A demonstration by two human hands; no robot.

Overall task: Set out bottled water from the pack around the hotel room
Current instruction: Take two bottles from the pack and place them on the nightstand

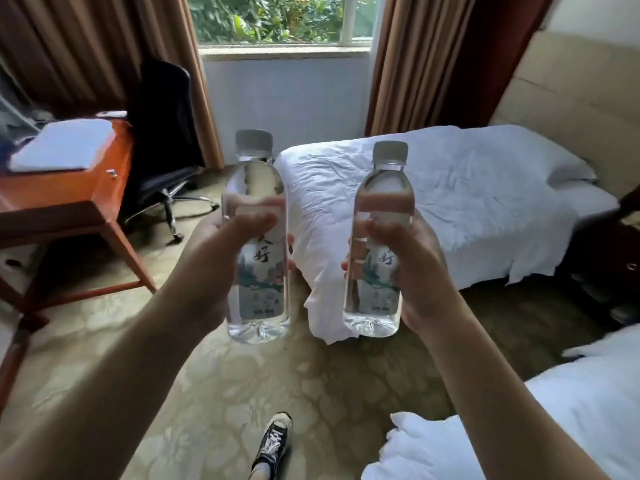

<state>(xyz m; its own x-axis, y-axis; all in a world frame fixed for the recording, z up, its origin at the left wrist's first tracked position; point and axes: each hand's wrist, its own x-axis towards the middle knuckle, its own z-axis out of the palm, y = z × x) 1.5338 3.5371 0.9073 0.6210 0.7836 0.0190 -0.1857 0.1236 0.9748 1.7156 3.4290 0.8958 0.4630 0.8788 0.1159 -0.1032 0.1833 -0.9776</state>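
Hotel bedroom: two white beds (433,209), desk (62,195), curtains (415,64).

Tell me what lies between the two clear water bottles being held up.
In the head view, nothing is held between the left bottle and the right bottle; through the gap shows only the white bed's hanging sheet corner and patterned carpet.

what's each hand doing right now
Left hand: closed around a capped water bottle, held upright.
Right hand: closed around a second capped water bottle, also upright.
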